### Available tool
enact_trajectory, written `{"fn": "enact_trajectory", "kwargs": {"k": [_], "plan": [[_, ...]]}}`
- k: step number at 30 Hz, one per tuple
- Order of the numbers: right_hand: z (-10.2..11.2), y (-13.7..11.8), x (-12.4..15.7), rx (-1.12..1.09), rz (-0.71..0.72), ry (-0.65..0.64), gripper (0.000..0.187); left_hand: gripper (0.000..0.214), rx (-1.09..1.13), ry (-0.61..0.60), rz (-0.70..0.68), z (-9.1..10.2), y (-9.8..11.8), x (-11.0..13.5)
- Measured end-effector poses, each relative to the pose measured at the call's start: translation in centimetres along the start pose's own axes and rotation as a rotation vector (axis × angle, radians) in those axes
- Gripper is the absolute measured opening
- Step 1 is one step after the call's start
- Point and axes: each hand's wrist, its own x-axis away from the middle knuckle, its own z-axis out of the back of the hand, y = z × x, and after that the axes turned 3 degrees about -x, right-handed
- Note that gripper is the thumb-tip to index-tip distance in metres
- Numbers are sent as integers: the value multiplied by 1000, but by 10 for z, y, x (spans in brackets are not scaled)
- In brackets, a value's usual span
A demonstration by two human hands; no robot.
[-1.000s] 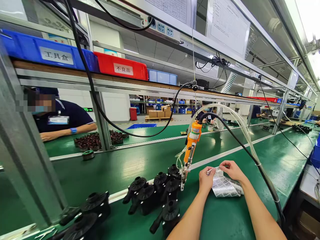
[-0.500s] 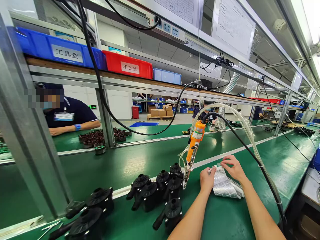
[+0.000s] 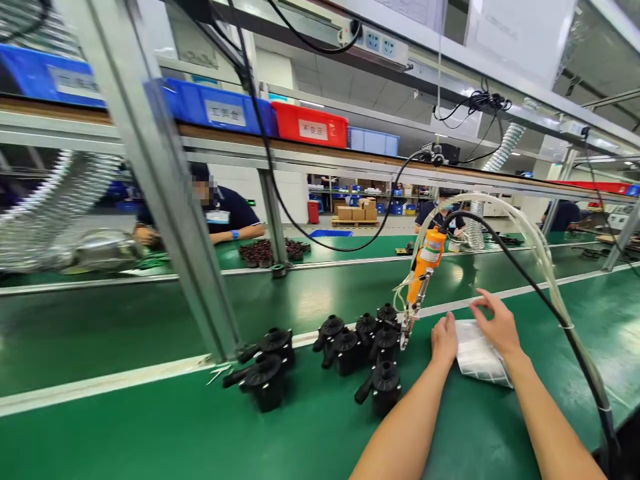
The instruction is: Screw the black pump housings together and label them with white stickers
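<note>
A silvery sheet of stickers (image 3: 481,355), marked off in a grid, lies slightly curled on the green bench. My left hand (image 3: 444,340) is closed on its upper left edge, thumb on top. Over the sheet's right side is my right hand (image 3: 500,325), thumb and forefinger drawn together in a pinch; whatever is between them is too small to make out. Just left of my hands hangs an orange electric screwdriver (image 3: 426,257), its tip pointing down. Several black pump housings (image 3: 346,348) stand to the left of the screwdriver.
Two more black pump housings (image 3: 265,381) stand by the metal post (image 3: 175,193). A black cable (image 3: 530,280) and clear hoses arch over to the right of my hands. Across the bench, a person (image 3: 233,213) sits near dark red coils (image 3: 257,253). Bins (image 3: 310,125) line the shelf.
The view has swung left, so everything sits further right. My right hand has lifted a little from the sheet's top edge, still pinched. My left hand stays on the sheet.
</note>
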Motion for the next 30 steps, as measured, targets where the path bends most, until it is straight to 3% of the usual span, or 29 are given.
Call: {"fn": "enact_trajectory", "kwargs": {"k": [2,4,6,8,9,10,11,12,13,15,17,19,21,23,26,28,30], "plan": [[-2,-15,1,14,17,156,42,58,-4,23,39,4,3,28],[-7,-33,7,1,56,249,42,66,-4,3,23,21,0,72],[-16,-58,20,-37,116,252,39,72,7,-176,-140,55,-11,122],[-30,-87,40,-112,242,128,46,64,-10,-496,-369,107,-30,168],[-38,-102,52,-171,371,-6,57,52,-21,-687,-491,136,-39,186],[-48,-117,64,-223,483,-151,70,45,-42,-745,-579,166,-48,199],[-58,-131,76,-239,543,-289,80,40,-84,-674,-625,195,-56,209],[-68,-143,87,-241,571,-374,87,34,-130,-523,-629,220,-61,214],[-79,-153,96,-244,565,-400,90,30,-169,-327,-587,241,-64,215],[-98,-167,111,-252,469,-381,94,48,-212,-18,-410,268,-62,210],[-111,-176,120,-294,332,-345,96,81,-192,41,-217,278,-55,200],[-116,-182,126,-393,205,-338,97,107,-120,-95,-128,278,-44,192],[-114,-188,130,-522,90,-366,97,117,-25,-271,-136,275,-35,189],[-110,-194,131,-611,-38,-430,97,121,67,-401,-169,274,-30,189],[-105,-199,128,-653,-197,-507,96,116,204,-444,-141,272,-30,190],[-102,-199,123,-661,-262,-468,90,106,304,-426,-71,269,-33,189],[-99,-198,118,-689,-338,-383,74,100,383,-397,0,267,-36,185]]}}
